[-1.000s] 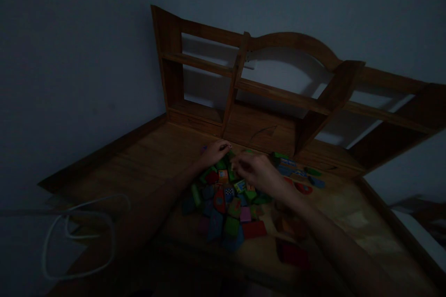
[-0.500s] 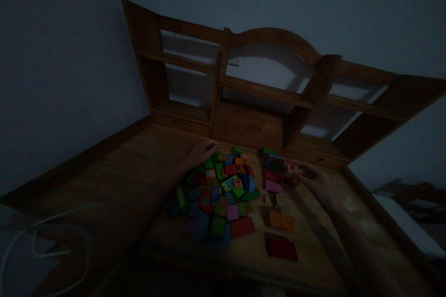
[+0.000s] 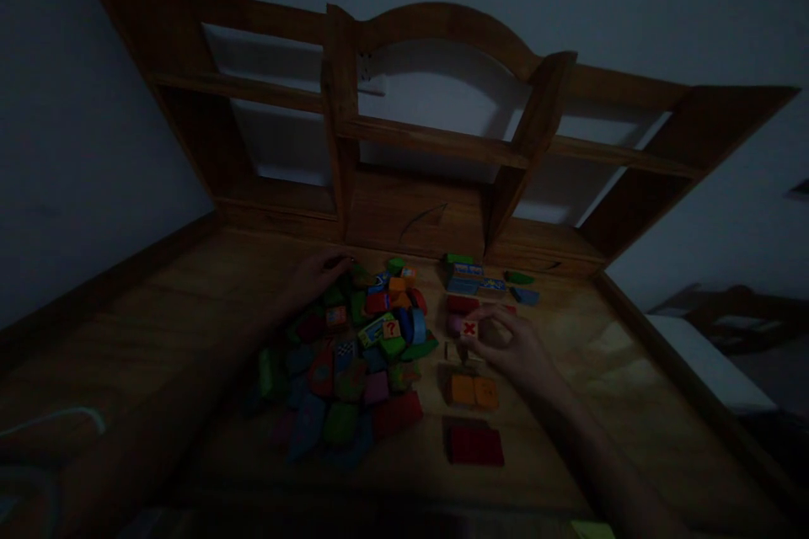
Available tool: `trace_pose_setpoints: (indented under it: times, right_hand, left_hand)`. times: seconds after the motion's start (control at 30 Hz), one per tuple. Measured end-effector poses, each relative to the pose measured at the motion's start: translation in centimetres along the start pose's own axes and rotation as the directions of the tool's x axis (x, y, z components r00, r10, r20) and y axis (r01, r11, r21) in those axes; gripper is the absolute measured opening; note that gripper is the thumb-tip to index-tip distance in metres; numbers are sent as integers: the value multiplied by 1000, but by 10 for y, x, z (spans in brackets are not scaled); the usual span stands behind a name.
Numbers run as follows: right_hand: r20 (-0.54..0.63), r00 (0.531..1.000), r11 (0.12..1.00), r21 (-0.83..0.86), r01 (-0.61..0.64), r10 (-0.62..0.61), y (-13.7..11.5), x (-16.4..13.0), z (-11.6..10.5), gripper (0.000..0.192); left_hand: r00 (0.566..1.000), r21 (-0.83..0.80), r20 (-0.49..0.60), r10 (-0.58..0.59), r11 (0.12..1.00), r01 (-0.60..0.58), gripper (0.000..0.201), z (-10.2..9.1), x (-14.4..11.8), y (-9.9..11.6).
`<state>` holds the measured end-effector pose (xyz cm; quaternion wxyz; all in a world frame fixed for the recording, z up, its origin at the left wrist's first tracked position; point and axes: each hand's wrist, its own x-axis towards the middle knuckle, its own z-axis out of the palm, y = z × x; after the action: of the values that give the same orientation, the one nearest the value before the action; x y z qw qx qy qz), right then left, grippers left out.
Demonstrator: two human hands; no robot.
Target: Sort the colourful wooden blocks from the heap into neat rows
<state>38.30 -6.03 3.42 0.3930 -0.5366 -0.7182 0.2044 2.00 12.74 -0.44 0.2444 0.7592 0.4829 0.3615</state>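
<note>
A heap of coloured wooden blocks [image 3: 360, 354] lies on a dim wooden desk [image 3: 208, 286]. My left hand [image 3: 316, 274] rests at the heap's far left edge, fingers on the blocks. My right hand [image 3: 511, 345] pinches a small pale cube with a red X [image 3: 468, 328] above a column of sorted blocks. That column has red and pink blocks [image 3: 460, 307] at the far end, two orange blocks [image 3: 473, 392] nearer, and a dark red slab [image 3: 476, 445] closest to me.
A wooden hutch with shelves [image 3: 436, 143] rises along the desk's back edge. Blue and green blocks [image 3: 480, 278] lie at its foot. A white cord [image 3: 56, 421] shows at the lower left. The desk's right edge [image 3: 663, 362] drops off toward a pale surface.
My right hand left the heap, swung out to the right with the red-X cube, then came back in over the sorted column. The view shifted right. My left hand stayed on the heap.
</note>
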Motion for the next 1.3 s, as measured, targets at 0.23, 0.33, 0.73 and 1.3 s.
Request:
trace_pose_setpoints:
  times: [0.23, 0.33, 0.73, 1.3]
  right_hand:
    - [129, 978, 975, -133, 181, -164, 6, -4, 18, 21]
    - [140, 978, 970, -162, 179, -157, 8, -5, 18, 20]
    - [185, 980, 975, -193, 111, -75, 10, -1, 12, 26]
    - [176, 983, 950, -294, 106, -55, 18, -4, 14, 27]
  left_hand:
    - [1000, 3, -10, -27, 1000, 27, 42, 0, 1, -2]
    - [1000, 23, -3, -13, 1000, 13, 40, -2, 0, 2]
    - [999, 26, -6, -48, 999, 48, 42, -4, -4, 18]
    - [996, 54, 53, -69, 996, 66, 43, -6, -4, 18]
